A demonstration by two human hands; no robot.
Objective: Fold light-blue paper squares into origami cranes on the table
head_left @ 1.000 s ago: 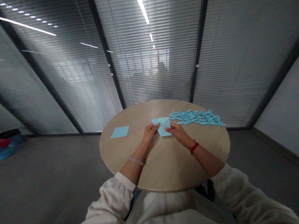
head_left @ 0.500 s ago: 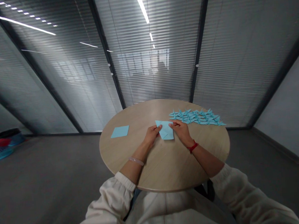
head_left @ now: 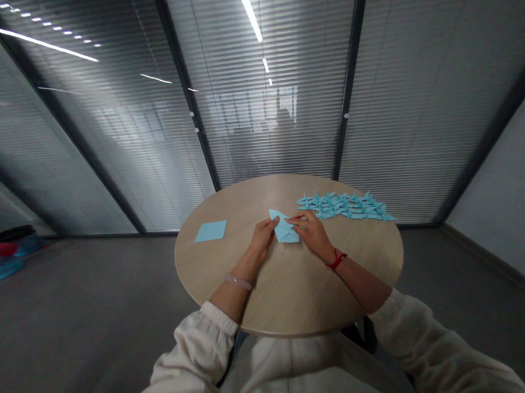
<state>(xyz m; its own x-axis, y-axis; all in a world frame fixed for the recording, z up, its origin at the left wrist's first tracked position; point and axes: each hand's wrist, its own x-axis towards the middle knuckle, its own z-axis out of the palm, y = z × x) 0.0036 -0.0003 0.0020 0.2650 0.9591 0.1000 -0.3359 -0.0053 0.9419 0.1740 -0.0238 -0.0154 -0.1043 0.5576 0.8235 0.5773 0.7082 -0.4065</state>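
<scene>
Between my hands, above the middle of the round table, is a partly folded sheet of light blue origami paper [head_left: 286,233]. My left hand [head_left: 263,234] pinches its left edge, thumb on top and fingers behind. On the right side, my right hand [head_left: 312,232] has its thumb and fingers closed on the upper right part of the paper, where a flap is bent inward. The fingertips hide part of the folds. Beyond my right hand lie several folded blue paper cranes [head_left: 344,206] packed close together. A flat blue paper sheet [head_left: 210,231] rests left of my left hand.
The round wooden table [head_left: 289,300] reaches up to my lap. Behind it stands a glass partition with blinds [head_left: 277,143]. Baskets [head_left: 4,266] sit on the floor at the far left, and a white wall [head_left: 505,219] is at the right.
The right side of the paper has been bent inward, and my right hand has moved left with it. My left hand has shifted slightly left, still pinching the paper.
</scene>
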